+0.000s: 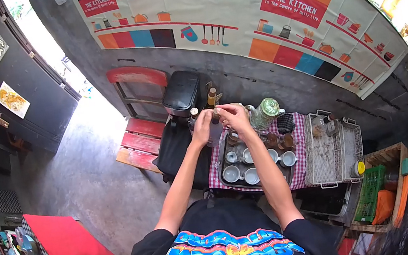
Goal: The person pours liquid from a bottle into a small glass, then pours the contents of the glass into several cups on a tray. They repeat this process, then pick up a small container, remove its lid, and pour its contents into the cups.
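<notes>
My left hand [203, 126] and my right hand [234, 116] meet over the table's back left corner. The fingers of my right hand pinch a small brown stopper [216, 115]. Closed beside it, my left hand is at the neck of a clear bottle [214, 136], whose body is partly hidden by my hands and arm. Behind them stands a dark bottle [211, 97] with a brown cap. Another dark bottle [194, 116] with a pale top is just left of my left hand. Right of my right hand is a glass pitcher [266, 112] with a green lid.
A tray [289, 173] holds several white cups [231, 174] and brown jars on a checkered cloth [298, 140]. Wire racks [332, 148] stand to the right, beside a wooden crate [400, 153]. A black bin [181, 93] and red chair [142, 129] are left.
</notes>
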Action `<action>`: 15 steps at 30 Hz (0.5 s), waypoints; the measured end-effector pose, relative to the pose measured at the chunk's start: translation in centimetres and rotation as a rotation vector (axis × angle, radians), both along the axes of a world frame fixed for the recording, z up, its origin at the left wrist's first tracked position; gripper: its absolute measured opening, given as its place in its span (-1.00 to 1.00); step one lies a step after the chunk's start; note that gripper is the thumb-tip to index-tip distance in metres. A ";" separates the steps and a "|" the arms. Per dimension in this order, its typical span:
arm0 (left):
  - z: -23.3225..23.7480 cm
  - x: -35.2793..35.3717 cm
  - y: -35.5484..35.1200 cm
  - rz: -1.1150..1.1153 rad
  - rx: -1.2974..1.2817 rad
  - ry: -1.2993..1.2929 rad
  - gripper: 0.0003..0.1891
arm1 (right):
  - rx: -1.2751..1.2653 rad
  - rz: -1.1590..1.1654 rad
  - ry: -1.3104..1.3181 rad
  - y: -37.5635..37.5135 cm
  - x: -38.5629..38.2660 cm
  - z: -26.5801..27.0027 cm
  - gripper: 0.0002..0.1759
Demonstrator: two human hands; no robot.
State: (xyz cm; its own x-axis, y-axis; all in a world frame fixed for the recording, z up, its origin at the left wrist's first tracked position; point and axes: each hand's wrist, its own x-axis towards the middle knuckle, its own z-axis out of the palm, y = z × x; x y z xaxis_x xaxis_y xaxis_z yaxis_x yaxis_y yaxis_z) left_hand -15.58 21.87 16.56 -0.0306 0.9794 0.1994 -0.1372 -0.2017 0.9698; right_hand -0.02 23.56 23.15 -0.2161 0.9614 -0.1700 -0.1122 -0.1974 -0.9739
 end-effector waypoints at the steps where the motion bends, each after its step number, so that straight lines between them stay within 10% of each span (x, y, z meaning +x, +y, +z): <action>1: 0.2 -0.6 -0.5 0.051 -0.018 -0.002 -0.66 | 0.141 -0.071 -0.103 -0.3 -0.3 0.4 -0.69; 8: -3.3 -5.4 -1.1 0.289 0.025 -0.006 -0.83 | 0.878 -0.337 -0.473 -2.9 -4.5 3.2 -0.86; 15: -5.7 -6.7 -0.5 0.310 -0.028 0.200 -0.50 | 0.907 -0.146 -0.591 -1.1 -9.5 -1.4 -0.75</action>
